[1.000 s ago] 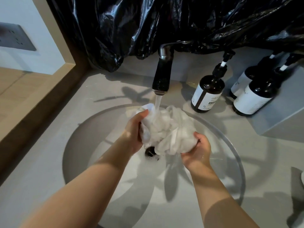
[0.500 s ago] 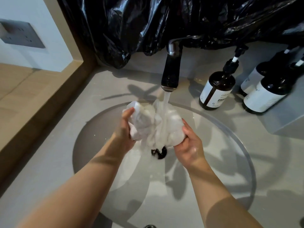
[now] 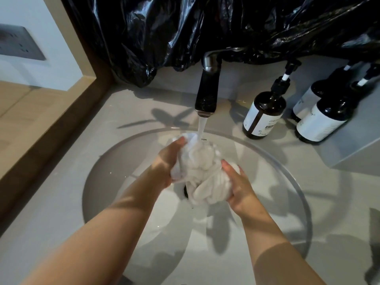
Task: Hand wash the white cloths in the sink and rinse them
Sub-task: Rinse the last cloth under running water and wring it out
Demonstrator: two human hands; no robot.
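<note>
Cloths: white cloths bunched between both hands, over the sink drain, under the faucet stream.
Left hand: grips the bundle's left side.
Right hand: clasps its right side.

The cloths are above the sink, under the tap, held between the left hand and the right hand. Behind the sink, a bottle stands just right of the tap, and two bottles stand further right. A sheet hangs behind the tap.
</note>
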